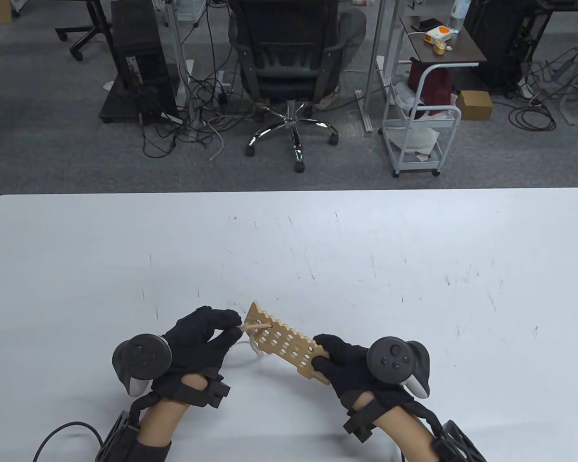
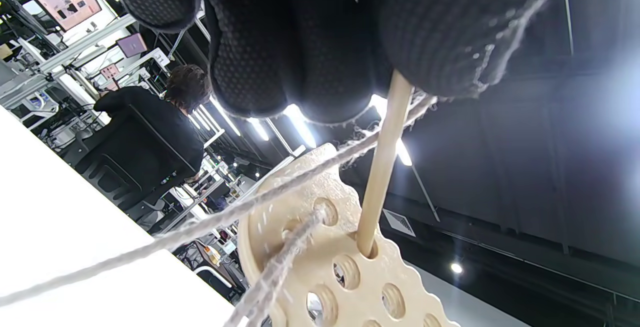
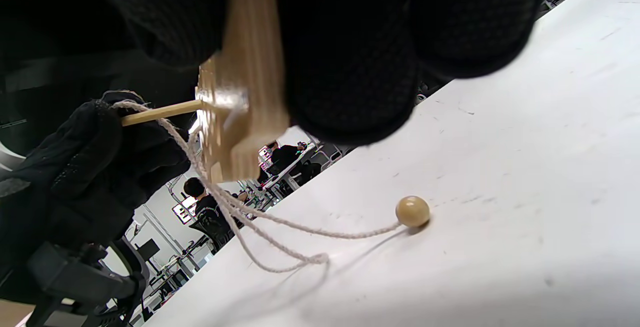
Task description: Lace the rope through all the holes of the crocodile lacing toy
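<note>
Fingertips [image 1: 231, 320] of left hand [image 1: 200, 337] pinch wooden needle [image 1: 256, 327], its tip entering a hole near the far end of crocodile board [image 1: 289, 344]. Right hand [image 1: 347, 363] curls round the board's near end, held above white table [image 1: 414, 250]. Board looks stiff, light; grip by edges. Rope [image 3: 250, 217] limp, trailing to bead [image 3: 412, 211].

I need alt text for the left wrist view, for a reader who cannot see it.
The left hand's gloved fingers pinch a wooden needle whose tip sits in a hole of the pale crocodile lacing board. Grey rope already passes through a neighbouring hole, above the white table.
</note>
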`<action>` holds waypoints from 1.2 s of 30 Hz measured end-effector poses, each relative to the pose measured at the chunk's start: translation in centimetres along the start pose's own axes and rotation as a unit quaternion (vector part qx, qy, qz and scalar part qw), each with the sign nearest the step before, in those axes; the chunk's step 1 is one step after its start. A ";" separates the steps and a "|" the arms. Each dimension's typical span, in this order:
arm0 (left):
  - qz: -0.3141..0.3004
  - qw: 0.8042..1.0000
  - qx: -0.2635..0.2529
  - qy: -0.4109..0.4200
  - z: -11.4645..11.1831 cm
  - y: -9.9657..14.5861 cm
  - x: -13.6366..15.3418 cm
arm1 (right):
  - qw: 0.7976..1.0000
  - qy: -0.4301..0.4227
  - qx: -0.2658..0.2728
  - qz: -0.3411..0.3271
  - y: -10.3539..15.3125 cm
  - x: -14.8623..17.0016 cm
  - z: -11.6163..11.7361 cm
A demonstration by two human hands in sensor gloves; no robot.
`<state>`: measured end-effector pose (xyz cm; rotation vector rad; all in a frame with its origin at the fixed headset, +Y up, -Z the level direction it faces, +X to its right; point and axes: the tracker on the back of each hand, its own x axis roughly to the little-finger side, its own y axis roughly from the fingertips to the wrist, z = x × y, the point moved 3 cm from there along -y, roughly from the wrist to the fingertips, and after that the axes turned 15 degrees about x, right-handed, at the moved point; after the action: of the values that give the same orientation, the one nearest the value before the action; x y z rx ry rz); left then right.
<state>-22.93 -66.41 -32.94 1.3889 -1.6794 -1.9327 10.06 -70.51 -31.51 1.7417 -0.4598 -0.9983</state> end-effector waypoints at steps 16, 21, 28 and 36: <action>0.008 0.998 0.058 -0.003 -1.9 -0.4 0.1 | 1.000 -0.002 -0.002 -0.020 0.3 -0.7 0.5; 0.013 0.997 0.068 -0.018 -2.3 -0.5 0.0 | 1.000 -0.002 -0.008 -0.029 0.4 -1.0 0.8; 0.015 0.996 0.077 -0.045 -2.7 -0.5 -0.2 | 0.999 -0.008 -0.014 -0.039 0.5 -1.3 1.1; 0.011 0.994 0.081 -0.066 -3.0 -0.5 -0.5 | 0.998 -0.033 -0.025 -0.043 0.7 -1.6 1.5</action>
<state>-20.16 -67.86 -32.84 1.3155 -1.9419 -1.9525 8.04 -70.56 -30.47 1.6993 -0.4008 -1.1220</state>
